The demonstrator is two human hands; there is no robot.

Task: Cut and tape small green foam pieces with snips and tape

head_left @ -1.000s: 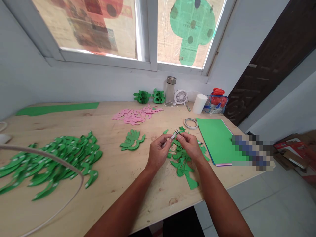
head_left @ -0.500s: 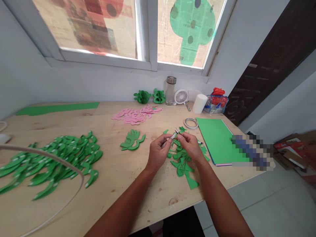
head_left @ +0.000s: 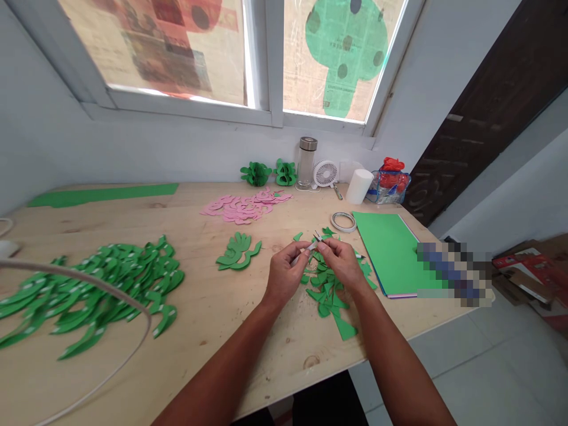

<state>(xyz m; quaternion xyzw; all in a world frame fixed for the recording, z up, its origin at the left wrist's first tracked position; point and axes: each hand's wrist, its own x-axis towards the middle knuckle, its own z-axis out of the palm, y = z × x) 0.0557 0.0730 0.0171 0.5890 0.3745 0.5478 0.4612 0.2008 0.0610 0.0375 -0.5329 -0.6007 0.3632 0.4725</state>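
Note:
Over a pile of green cut scraps (head_left: 331,284), my two hands are brought close together. My left hand (head_left: 287,266) is closed, pinching a narrow white strip (head_left: 312,245) between thumb and fingers. My right hand (head_left: 341,260) is closed too, on a small tool with thin pointed metal tips (head_left: 318,235). The tips point away from me, beside the strip's end. Fingers hide most of the tool, so its exact kind cannot be made out. To the left lie green leaf-shaped cutouts (head_left: 237,254).
Many green curved pieces with white patches (head_left: 110,284) cover the left side, behind a looping cable (head_left: 133,296). Pink cutouts (head_left: 239,207) lie farther back. A tape roll (head_left: 343,222) and green sheets (head_left: 394,254) are on the right. A glass bottle (head_left: 306,165) and fan (head_left: 325,174) stand by the wall.
The tool's tips and the white strip have shifted very slightly between my fingers. Both hands stay in nearly the same place, and the things on the table have not moved.

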